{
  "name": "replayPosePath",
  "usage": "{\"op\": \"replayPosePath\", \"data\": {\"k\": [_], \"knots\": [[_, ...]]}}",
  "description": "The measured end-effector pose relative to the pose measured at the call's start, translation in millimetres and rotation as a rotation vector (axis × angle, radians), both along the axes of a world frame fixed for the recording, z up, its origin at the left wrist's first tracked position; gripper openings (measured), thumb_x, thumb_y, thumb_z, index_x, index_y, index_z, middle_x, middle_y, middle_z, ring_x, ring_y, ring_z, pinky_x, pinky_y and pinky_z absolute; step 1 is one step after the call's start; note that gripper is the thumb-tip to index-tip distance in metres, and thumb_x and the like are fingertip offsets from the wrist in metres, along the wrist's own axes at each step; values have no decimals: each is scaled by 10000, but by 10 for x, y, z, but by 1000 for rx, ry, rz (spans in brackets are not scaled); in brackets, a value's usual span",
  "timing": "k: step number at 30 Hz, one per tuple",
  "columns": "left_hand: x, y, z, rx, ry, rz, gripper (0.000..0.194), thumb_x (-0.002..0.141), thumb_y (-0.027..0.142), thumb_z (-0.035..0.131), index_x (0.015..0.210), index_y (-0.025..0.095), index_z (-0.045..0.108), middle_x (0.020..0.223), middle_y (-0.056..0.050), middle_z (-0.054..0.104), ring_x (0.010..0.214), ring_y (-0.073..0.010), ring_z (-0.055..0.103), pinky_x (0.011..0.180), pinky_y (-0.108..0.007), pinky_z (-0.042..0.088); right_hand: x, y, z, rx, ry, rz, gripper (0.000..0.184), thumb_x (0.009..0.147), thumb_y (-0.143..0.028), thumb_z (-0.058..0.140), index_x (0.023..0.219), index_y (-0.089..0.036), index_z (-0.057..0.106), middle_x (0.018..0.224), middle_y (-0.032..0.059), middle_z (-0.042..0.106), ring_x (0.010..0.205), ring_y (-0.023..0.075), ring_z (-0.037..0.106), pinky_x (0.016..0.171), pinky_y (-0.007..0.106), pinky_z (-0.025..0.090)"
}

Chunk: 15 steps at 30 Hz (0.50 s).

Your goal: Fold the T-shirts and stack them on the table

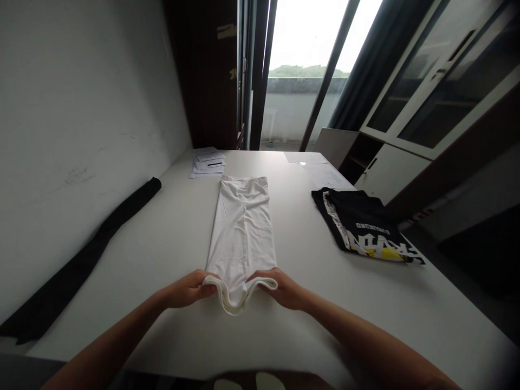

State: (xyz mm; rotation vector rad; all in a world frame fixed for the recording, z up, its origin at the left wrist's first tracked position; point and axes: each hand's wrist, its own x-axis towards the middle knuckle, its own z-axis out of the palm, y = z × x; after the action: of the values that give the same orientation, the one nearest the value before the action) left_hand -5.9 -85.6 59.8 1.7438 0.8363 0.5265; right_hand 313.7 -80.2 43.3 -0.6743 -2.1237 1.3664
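Note:
A white garment (241, 227), folded into a long narrow strip, lies lengthwise on the white table (170, 244) in front of me. Its near end is lifted and curls over. My left hand (189, 290) pinches the left corner of that near end. My right hand (282, 288) pinches the right corner. Both hands have their fingers closed on the cloth, and the edge sags between them.
A folded black garment (365, 227) with white and yellow print lies at the right. A long black strip (81, 260) runs along the left wall. Stacked papers (207, 161) and loose sheets (320, 170) sit at the far end. A cabinet (406, 146) stands to the right.

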Motion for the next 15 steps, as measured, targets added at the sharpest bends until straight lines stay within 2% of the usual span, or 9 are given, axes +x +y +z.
{"op": "replayPosePath", "data": {"k": [2,3,6,8,10,13,15], "knots": [[-1,-10,-68,-19,21,-62,444,921,577,628,929,149,746,864,-69,721,793,-203,653,740,-270,523,-6,6,0,-69,26,-21,522,1037,-579,453,1139,-158,744,978,78,745,903,191,677,900,306,504],[-7,-14,-115,-32,18,-27,431,919,557,642,950,138,738,880,-76,719,787,-197,647,733,-272,520,-13,9,-25,-129,52,-62,537,1017,-609,479,1107,-155,750,966,77,739,903,199,670,898,317,509],[-25,-13,-249,-8,-50,253,460,878,566,691,993,121,714,882,-78,710,784,-194,633,719,-285,523,-37,36,-146,-364,179,-285,572,917,-700,590,1039,-166,754,950,74,725,926,231,660,914,369,526],[-24,2,-290,-2,-110,359,516,859,600,700,1047,120,707,927,-90,715,852,-215,640,776,-318,539,-54,64,-203,-488,252,-400,579,854,-719,662,1055,-183,751,963,74,725,962,250,663,952,406,526],[-14,26,-291,-39,-124,356,548,864,636,677,1038,117,707,930,-95,714,873,-221,636,809,-341,542,-70,87,-208,-545,274,-416,574,826,-706,706,1064,-186,751,981,79,729,1002,263,661,985,427,519],[-17,69,-286,-144,-106,331,606,853,709,646,953,115,710,866,-89,705,822,-210,626,800,-355,544,-92,81,-156,-556,273,-371,554,815,-695,726,1007,-177,760,975,80,732,1021,270,659,1005,440,513],[-48,93,-307,-208,-116,354,650,814,751,659,965,122,717,890,-98,716,856,-226,640,838,-383,546,-91,51,-126,-577,290,-366,546,799,-694,742,986,-181,760,969,75,733,1005,265,664,1020,453,505]]}}
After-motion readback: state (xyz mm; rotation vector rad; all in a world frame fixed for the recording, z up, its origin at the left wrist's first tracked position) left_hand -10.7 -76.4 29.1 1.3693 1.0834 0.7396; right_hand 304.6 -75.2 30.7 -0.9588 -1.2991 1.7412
